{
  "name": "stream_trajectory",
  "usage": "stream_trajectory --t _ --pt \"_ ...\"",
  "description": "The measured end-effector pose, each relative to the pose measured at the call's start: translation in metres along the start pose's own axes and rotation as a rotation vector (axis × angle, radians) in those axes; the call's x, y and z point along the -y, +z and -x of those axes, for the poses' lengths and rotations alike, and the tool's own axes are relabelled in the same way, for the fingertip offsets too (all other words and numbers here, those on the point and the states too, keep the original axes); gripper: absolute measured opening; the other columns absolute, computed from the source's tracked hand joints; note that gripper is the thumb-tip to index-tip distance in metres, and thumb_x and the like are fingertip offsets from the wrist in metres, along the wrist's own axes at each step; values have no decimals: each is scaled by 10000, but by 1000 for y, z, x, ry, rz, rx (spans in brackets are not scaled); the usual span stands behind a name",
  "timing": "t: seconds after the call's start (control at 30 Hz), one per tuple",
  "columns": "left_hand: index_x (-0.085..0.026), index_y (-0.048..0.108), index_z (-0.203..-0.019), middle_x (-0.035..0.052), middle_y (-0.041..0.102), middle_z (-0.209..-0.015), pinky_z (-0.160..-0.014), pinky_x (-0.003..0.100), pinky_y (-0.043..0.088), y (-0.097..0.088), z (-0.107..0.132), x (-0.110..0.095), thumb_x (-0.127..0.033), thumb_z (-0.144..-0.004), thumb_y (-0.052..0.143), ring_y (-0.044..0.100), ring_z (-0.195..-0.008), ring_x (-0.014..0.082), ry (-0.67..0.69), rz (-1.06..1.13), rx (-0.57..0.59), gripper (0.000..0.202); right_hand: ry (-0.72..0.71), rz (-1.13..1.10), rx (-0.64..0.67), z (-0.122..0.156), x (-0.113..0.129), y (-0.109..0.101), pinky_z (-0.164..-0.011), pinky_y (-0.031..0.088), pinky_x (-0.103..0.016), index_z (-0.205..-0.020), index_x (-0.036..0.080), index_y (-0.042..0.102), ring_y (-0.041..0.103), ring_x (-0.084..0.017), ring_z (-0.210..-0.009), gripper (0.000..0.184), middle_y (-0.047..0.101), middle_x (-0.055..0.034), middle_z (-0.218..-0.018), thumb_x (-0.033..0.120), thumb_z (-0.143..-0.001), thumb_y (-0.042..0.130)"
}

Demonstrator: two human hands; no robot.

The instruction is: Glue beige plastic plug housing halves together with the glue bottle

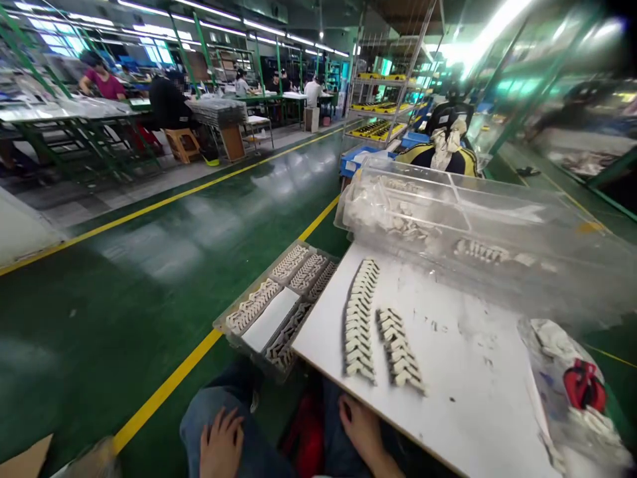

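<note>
My left hand (221, 443) lies on my jeans-clad knee with its fingers spread and nothing in it. By the near edge of the white tabletop (438, 345), my right hand (362, 430) rests low over my other leg. A gap shows between its thumb and finger, and I see nothing held there; the rest of its fingers are hard to make out. Closest to it on the tabletop is a short row of cream V-shaped parts (399, 348), overlapped like a chain. A longer, slightly curved row of the same parts (361, 318) stands to its left.
A grey compartment tray (271, 322) with more parts sits left of the table. Stacked clear plastic trays (497, 219) fill its far side. A plastic bag (552, 352) and a red-and-black object (584, 385) lie at right. A co-worker (442, 146) sits beyond, near a rack (378, 106).
</note>
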State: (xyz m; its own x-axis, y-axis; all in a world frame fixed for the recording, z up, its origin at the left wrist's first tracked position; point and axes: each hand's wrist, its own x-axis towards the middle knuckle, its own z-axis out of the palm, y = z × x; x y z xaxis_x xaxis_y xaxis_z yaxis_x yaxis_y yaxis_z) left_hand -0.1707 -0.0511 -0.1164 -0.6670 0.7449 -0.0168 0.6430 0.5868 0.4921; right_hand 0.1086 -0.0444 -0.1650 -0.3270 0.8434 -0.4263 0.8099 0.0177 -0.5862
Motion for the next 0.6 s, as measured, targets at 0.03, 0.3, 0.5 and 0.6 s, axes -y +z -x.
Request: stream_trajectory --t 0.03,0.3,0.5,0.6 --pt "-205 722 -856 66 758 -1014 -976 464 551 7 11 25 -219 -889 651 708 -1010 235 51 17 91 80 51 -2 5 3 9 9 -935 547 -465 -1133 240 674 665 -267 -1069 210 696 -84 -1154 325 -992 544" --pt "-233 749 -889 94 791 -1015 -873 455 594 52 -46 60 -353 -829 453 748 -954 295 328 275 383 325 -123 -222 24 110 83 -79 -896 548 -356 -1109 315 723 697 -225 -941 295 748 -38 -1036 428 -988 479" --pt "-220 711 -991 107 743 -1098 -1019 430 525 45 -61 -11 -424 -910 433 683 -1094 282 500 512 379 355 -132 235 -425 104 58 -189 -1122 437 -513 -1393 308 497 505 -328 -1325 530 518 -133 -1404 504 -911 598" --pt "-250 710 -1007 75 736 -1111 -1056 405 502 31 -45 -27 -419 -936 433 674 -1109 258 543 590 371 332 -95 278 -344 77 25 -205 -1218 299 -545 -1515 316 315 287 -336 -1499 658 292 -128 -1582 457 -924 568"
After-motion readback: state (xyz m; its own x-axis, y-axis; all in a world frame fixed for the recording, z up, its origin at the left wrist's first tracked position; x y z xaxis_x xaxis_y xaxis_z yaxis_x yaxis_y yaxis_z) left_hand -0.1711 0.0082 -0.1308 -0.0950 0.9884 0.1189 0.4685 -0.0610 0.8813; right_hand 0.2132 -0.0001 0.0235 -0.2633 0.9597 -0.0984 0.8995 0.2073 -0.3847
